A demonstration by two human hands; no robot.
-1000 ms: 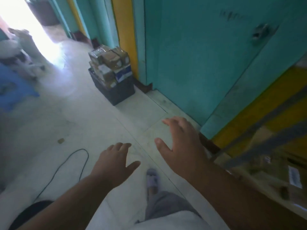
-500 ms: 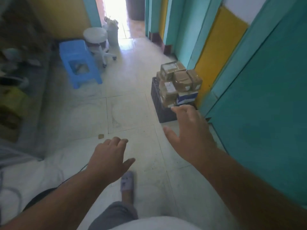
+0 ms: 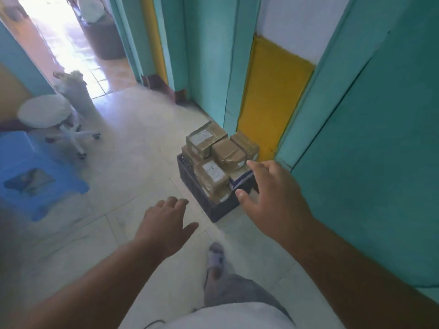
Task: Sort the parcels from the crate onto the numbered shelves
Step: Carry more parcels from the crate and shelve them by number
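Closer now than half a second back: the crate (image 3: 209, 205) fills more of the view and sits just past the outstretched hands, where earlier it lay farther up the floor. Right hand (image 3: 273, 193) has advanced until its fingertips overlap the near right corner of the parcel stack; whether it touches cannot be told. Fingers spread and relaxed, holding nothing. Left hand (image 3: 164, 224) trails lower and to the left, over bare floor tile (image 3: 133, 167), palm down, fingers loosely extended, thumb out, also holding nothing.

Crate is dark plastic, on the floor against the foot of a yellow wall panel (image 3: 270, 96), beside teal door frames. Brown taped parcels (image 3: 213, 157) are heaped above its rim, several with white labels; one blue-and-white box (image 3: 240, 180) shows at the right side of the pile, partly behind the right hand.

Left side of the view: blue plastic stool (image 3: 35, 172), white round swivel stool (image 3: 47, 112) behind it, a pale sack (image 3: 76, 93) near the bright doorway. One sandalled foot (image 3: 216, 257) steps forward between the arms. View soft with motion blur; label text unreadable. No shelves in sight.
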